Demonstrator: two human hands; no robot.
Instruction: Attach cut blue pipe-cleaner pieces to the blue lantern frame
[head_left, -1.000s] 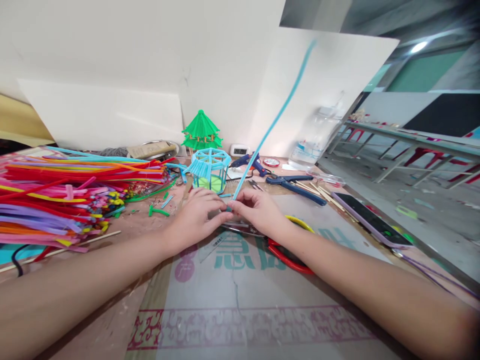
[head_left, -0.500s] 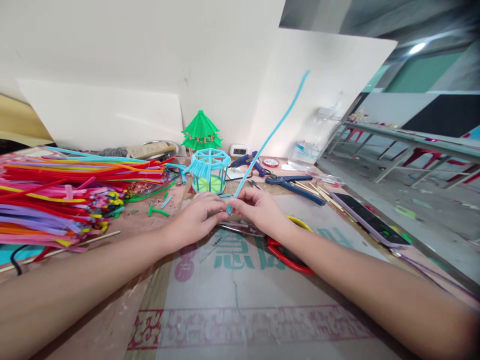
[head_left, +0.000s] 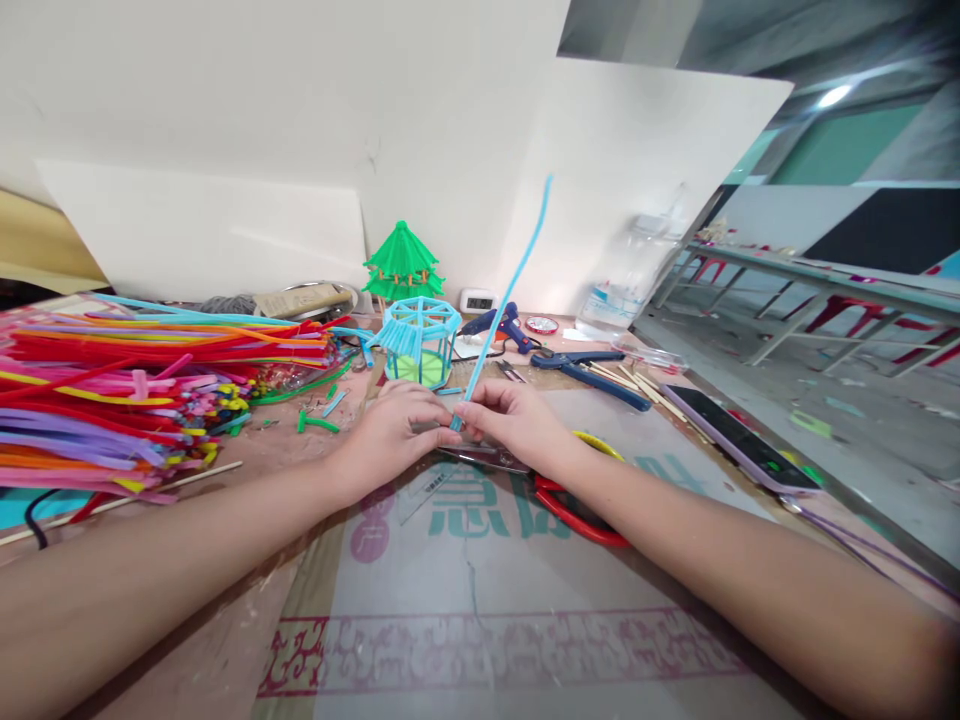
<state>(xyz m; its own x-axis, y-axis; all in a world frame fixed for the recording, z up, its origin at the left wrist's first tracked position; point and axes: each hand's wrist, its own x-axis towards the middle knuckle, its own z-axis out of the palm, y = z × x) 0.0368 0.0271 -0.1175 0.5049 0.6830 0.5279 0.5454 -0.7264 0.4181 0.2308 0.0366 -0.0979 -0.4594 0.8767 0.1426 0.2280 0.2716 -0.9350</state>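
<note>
My left hand [head_left: 397,430] and my right hand [head_left: 514,420] meet at the middle of the table, fingers pinched together on the lower end of a long light-blue pipe cleaner [head_left: 504,298]. It rises up and to the right from my fingertips. Just behind my hands stands a small light-blue pipe-cleaner lantern [head_left: 420,340] with a green base, and behind that a green pagoda model [head_left: 403,262]. Scissors with red and yellow handles [head_left: 577,505] lie under my right wrist.
A big heap of coloured pipe cleaners [head_left: 135,385] fills the left side. A blue glue gun [head_left: 504,325], blue pliers [head_left: 589,368], wooden sticks [head_left: 646,385] and a phone [head_left: 739,440] lie to the right. A clear plastic bottle [head_left: 626,285] stands at the back.
The pipe cleaner's free end has dropped and swung left, so less of it stands above my fingers. My hands have stayed in place, still pinched on its lower end.
</note>
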